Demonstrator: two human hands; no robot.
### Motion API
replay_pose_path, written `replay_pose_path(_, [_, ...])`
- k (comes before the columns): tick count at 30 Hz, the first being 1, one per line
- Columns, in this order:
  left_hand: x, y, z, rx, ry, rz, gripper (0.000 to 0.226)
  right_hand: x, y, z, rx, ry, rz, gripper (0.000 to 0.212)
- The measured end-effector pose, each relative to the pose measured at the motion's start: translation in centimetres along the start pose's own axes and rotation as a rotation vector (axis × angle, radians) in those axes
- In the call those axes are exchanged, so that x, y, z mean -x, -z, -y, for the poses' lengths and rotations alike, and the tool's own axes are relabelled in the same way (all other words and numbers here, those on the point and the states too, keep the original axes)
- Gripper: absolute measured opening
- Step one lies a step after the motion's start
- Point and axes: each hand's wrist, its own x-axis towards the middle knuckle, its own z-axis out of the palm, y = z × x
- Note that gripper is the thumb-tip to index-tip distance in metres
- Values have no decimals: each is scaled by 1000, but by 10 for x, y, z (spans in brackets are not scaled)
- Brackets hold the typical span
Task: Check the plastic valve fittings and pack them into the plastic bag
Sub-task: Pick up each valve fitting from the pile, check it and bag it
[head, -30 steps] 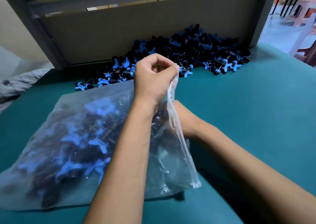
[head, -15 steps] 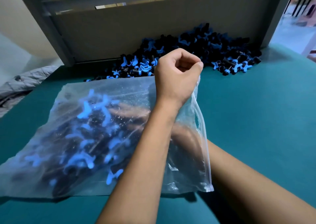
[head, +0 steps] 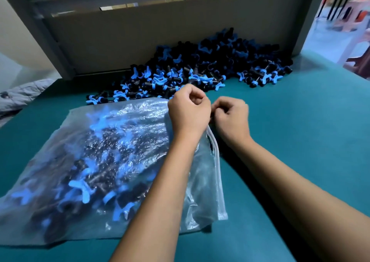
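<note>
On the near-left part of the teal table (head: 300,141): plastic bag (head: 112,161), clear, lying flat, well filled with black-and-blue valve fittings seen through the film. Its mouth edge, a zip-type strip (head: 215,151), runs along the bag's right side, from near to far.

Left hand (head: 189,111): fingers curled, pinching the far end of the mouth edge. Right hand (head: 230,115): just beside it, fingers curled at the same corner; whether it pinches the film or only presses against it cannot be told. Both meet at the corner, probably to begin pressing the strip closed, so the bag would seem full enough for sealing.

Loose pile of valve fittings (head: 200,69): far side of the table, heaped against a grey upright panel (head: 140,37), just beyond the bag's far edge; stock still unpacked, kept within reach.

Far left, off the table: crumpled grey fabric (head: 22,95). Far right: blurred red and pink furniture (head: 352,21).

Brands, labels, writing: none legible on bag, fittings or panel.
</note>
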Motion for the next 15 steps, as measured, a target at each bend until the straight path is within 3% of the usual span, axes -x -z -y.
replay_pose_path(2, [6,-5,15,-101,70,38,9,-7,2,-5,30,-41,-20,30])
replay_pose_path(5, [14,-11,33,-259,110,126,10,-28,5,-14,309,-6,91,33])
replay_pose_path(9, [13,-15,42,-342,144,144,12,-54,-6,-14,647,175,363,67])
replay_pose_path(13, [10,-17,44,-320,156,143,10,-67,-28,-4,1015,391,372,87])
replay_pose_path(15, [9,-17,45,-312,161,144,10,-74,-37,1,1064,389,395,96])
